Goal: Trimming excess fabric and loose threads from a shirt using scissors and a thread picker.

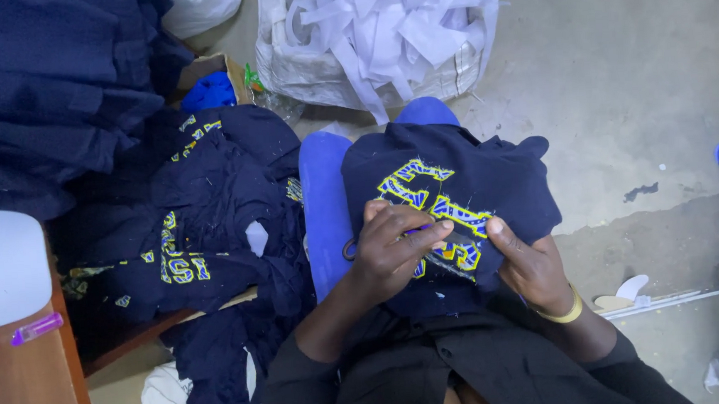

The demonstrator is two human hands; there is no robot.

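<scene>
On my lap lies a navy garment [491,177] with yellow and blue embroidered letters [425,191]. My left hand [389,252] is closed around a small pair of scissors [449,236], whose tip rests on the lettering. My right hand [531,265], with a gold bangle at the wrist, pinches the garment's edge just right of the letters and holds the cloth taut. The hands are a few centimetres apart over the embroidery.
A heap of similar navy garments [210,211] lies at my left, with more stacked at top left. A sack of white fabric strips [382,34] stands ahead. A wooden table [21,381] with a white object and a purple lighter sits lower left. Bare concrete floor [635,85] lies right.
</scene>
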